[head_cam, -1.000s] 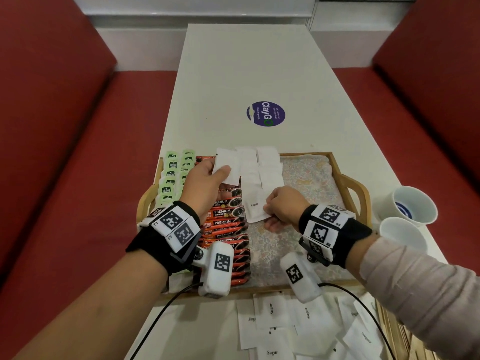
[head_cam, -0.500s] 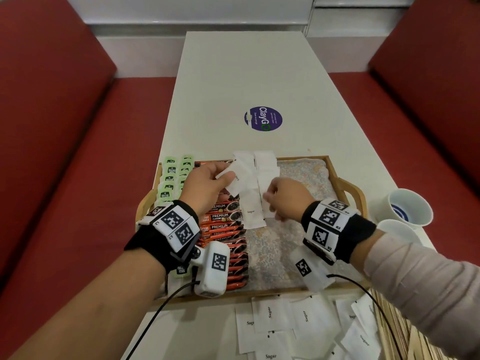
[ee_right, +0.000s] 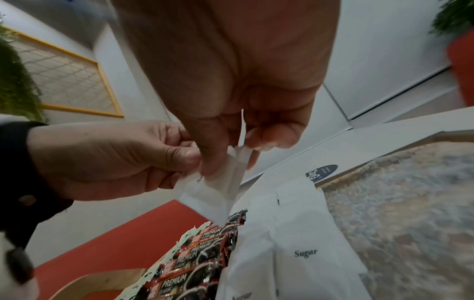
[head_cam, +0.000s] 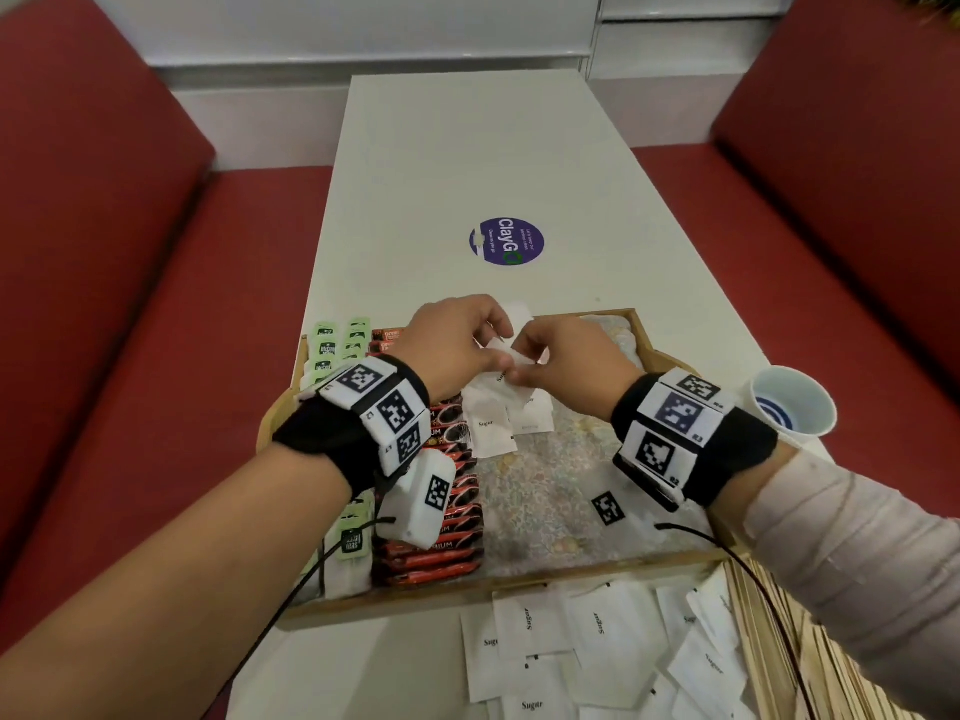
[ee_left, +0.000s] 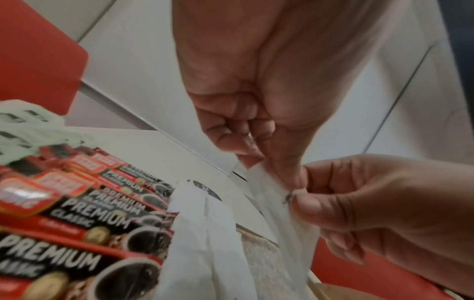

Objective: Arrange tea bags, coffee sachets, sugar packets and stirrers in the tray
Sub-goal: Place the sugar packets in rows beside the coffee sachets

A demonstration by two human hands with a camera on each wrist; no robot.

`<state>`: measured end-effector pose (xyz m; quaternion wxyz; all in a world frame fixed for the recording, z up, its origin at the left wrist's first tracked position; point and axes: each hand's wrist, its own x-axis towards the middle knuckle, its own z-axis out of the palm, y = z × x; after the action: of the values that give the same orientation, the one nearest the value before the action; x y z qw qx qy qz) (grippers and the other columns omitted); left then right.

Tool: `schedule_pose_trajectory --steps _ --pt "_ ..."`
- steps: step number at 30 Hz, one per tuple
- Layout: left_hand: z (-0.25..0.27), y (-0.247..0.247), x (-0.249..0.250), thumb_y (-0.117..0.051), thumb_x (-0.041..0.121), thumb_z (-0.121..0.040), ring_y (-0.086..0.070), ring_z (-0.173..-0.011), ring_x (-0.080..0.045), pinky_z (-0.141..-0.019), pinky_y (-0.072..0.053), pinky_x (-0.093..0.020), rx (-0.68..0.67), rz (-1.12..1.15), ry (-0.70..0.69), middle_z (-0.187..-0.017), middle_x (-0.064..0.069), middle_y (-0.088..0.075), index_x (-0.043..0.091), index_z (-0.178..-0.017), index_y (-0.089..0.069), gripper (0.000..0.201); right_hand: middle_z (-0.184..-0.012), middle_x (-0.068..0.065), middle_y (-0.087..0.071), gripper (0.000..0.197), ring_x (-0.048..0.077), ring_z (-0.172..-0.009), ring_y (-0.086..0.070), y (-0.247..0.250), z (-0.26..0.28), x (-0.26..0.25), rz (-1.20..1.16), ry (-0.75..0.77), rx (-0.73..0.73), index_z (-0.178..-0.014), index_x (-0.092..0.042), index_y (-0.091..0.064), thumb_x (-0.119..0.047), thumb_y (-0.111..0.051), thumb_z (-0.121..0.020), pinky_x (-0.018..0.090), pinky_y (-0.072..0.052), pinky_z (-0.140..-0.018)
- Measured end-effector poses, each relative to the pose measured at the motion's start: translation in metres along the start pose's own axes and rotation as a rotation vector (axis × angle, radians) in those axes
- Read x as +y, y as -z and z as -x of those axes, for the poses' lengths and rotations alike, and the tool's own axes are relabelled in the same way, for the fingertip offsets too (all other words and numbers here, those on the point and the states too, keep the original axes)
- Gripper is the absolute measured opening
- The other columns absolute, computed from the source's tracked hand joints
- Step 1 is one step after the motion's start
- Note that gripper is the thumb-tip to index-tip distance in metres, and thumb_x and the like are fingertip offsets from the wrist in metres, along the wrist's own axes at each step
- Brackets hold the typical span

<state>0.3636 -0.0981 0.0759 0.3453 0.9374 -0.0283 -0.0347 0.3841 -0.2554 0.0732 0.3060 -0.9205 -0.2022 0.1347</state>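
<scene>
Fingers [ee_left: 302, 205] of both hands pinching one white sugar packet [head_cam: 511, 350], raised over the far middle of the wooden tray [head_cam: 649, 563]. Left hand [head_cam: 457, 345] on its left edge, right hand [head_cam: 571, 361] on its right, equally near. Long axis hanging steeply down toward the sugar row [head_cam: 493, 423] lying directly beneath, just right of the coffee sachets [head_cam: 447, 558]; green tea bags [head_cam: 332, 345] further left. Loose sugar packets [head_cam: 571, 646] and stirrers [head_cam: 810, 657] waiting on the white table [head_cam: 467, 148], near edge. Red benches [head_cam: 104, 252] on both sides.

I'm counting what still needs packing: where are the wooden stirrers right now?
In the head view the wooden stirrers lie on the table at the bottom right, outside the tray, beside the loose sugar packets.
</scene>
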Motion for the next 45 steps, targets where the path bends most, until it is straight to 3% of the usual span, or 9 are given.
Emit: schedule_pose_trajectory --steps 5,8,14,19,23,26,35,40,45 --pt "-0.010 -0.006 0.010 -0.080 0.021 -0.071 -0.051 -0.066 0.001 -0.057 -0.037 -0.006 -0.070 -0.021 -0.005 -0.072 0.012 -0.058 0.024 -0.088 -0.059 0.027 -0.069 -0.004 -0.056 0.018 0.012 -0.061 -0.054 0.002 0.005 0.013 -0.095 -0.072 0.011 -0.076 -0.016 -0.057 -0.015 -0.075 -0.078 0.023 -0.044 -0.057" --pt "-0.012 -0.011 0.009 -0.081 0.018 -0.071 -0.057 -0.074 -0.004 -0.064 -0.041 -0.015 -0.076 -0.050 0.015 -0.082 0.012 -0.065 0.024 -0.092 -0.058 0.033 -0.062 0.002 -0.057 0.017 0.015 -0.051 -0.057 -0.001 0.005 0.027 -0.231 -0.229 -0.011 -0.078 -0.011 -0.054 -0.009 -0.070 -0.083 0.027 -0.052 -0.051" --pt "-0.008 -0.021 0.003 -0.079 0.033 -0.073 -0.057 -0.098 -0.018 -0.083 -0.049 -0.034 -0.274 -0.491 0.095 -0.107 0.004 -0.061 0.025 -0.104 -0.058 0.039 -0.059 0.010 -0.062 0.008 0.017 -0.048 -0.060 -0.017 0.004 0.045 -0.321 -0.452 -0.109 -0.086 -0.008 -0.052 -0.005 -0.054 -0.093 0.029 -0.054 -0.052" --pt "-0.008 -0.037 0.012 -0.076 0.054 -0.069 -0.052 -0.102 -0.022 -0.072 -0.040 -0.032 -0.397 -0.862 0.119 -0.109 -0.002 -0.058 0.020 -0.103 -0.060 0.051 -0.062 0.015 -0.060 0.011 0.015 -0.038 -0.059 -0.032 -0.001 0.043 -0.346 -0.517 -0.147 -0.084 -0.007 -0.048 -0.003 -0.050 -0.094 0.027 -0.053 -0.043" --pt "-0.007 -0.055 0.016 -0.073 0.053 -0.073 -0.047 -0.111 -0.023 -0.080 -0.035 -0.033 -0.398 -0.980 0.115 -0.114 -0.004 -0.053 0.018 -0.116 -0.053 0.059 -0.067 0.017 -0.062 0.023 0.029 -0.058 -0.066 -0.040 -0.003 0.043 -0.250 -0.514 -0.138 -0.070 -0.010 -0.044 -0.002 -0.046 -0.092 0.038 -0.059 -0.062" --pt "-0.008 -0.063 0.016 -0.068 0.042 -0.080 -0.045 -0.115 -0.025 -0.091 -0.036 -0.036 -0.357 -1.000 0.121 -0.120 -0.006 -0.051 0.015 -0.123 -0.049 0.054 -0.064 0.021 -0.065 0.014 0.036 -0.067 -0.070 -0.044 -0.004 0.044 -0.220 -0.527 -0.131 -0.077 -0.004 -0.048 0.004 -0.044 -0.088 0.044 -0.059 -0.065" --pt "-0.002 -0.059 0.017 -0.074 0.037 -0.077 -0.047 -0.114 -0.025 -0.088 -0.038 -0.036 -0.317 -0.943 0.153 -0.117 -0.006 -0.053 0.014 -0.118 -0.050 0.053 -0.068 0.015 -0.070 0.004 0.029 -0.066 -0.070 -0.034 -0.004 0.034 -0.022 -0.511 -0.258 -0.072 0.002 -0.069 0.002 -0.067 -0.069 0.037 -0.059 -0.072" --pt "0.012 -0.048 0.027 -0.078 0.050 -0.068 -0.051 -0.111 -0.027 -0.080 -0.041 -0.037 -0.276 -0.819 0.128 -0.117 -0.006 -0.053 0.015 -0.119 -0.048 0.068 -0.059 0.014 -0.064 0.018 0.030 -0.058 -0.069 -0.013 0.015 0.032 -0.048 -0.445 -0.127 -0.069 -0.003 -0.056 -0.008 -0.054 -0.085 0.036 -0.058 -0.059" --pt "0.040 -0.045 0.040 -0.074 0.050 -0.073 -0.056 -0.095 -0.025 -0.077 -0.047 -0.036 -0.228 -0.524 0.093 -0.106 -0.004 -0.055 0.016 -0.113 -0.051 0.058 -0.078 0.019 -0.067 0.014 0.032 -0.071 -0.071 0.009 0.057 0.023 -0.087 -0.392 -0.029 -0.082 -0.004 -0.056 -0.016 -0.057 -0.089 0.039 -0.059 -0.063"
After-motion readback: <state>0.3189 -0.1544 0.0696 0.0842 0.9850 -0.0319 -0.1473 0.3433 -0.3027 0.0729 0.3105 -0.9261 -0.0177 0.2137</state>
